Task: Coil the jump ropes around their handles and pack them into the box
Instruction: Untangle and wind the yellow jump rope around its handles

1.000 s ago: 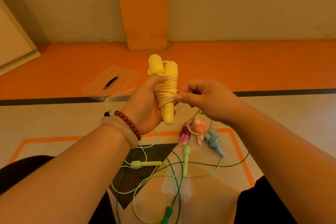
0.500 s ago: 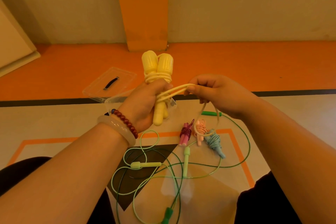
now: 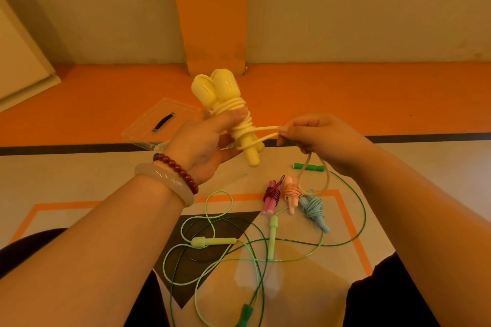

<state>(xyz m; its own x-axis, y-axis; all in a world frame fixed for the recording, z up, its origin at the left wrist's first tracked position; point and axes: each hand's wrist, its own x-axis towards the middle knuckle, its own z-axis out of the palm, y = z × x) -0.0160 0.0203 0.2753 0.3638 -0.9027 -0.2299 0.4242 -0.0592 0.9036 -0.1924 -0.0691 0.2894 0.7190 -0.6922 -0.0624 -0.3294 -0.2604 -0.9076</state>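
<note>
My left hand [image 3: 206,145] grips the two yellow jump rope handles [image 3: 225,106] side by side, tilted, with cream cord wound around their middle. My right hand [image 3: 316,138] pinches a doubled strand of that cord [image 3: 263,133] pulled out to the right; a loose loop hangs below it. On the floor lie three coiled ropes: magenta [image 3: 272,195], pink [image 3: 291,194] and blue [image 3: 314,210]. A light green rope [image 3: 212,241] and a dark green rope [image 3: 309,167] lie uncoiled and tangled together. The clear box [image 3: 159,145] is mostly hidden behind my left hand.
A clear lid with a black handle [image 3: 163,121] lies on the orange floor strip behind the box. An orange pillar [image 3: 212,21] stands at the wall. My knees are at the bottom corners.
The handles have tilted left in my left hand. My right hand has pulled the cord strand farther out to the right and slightly down.
</note>
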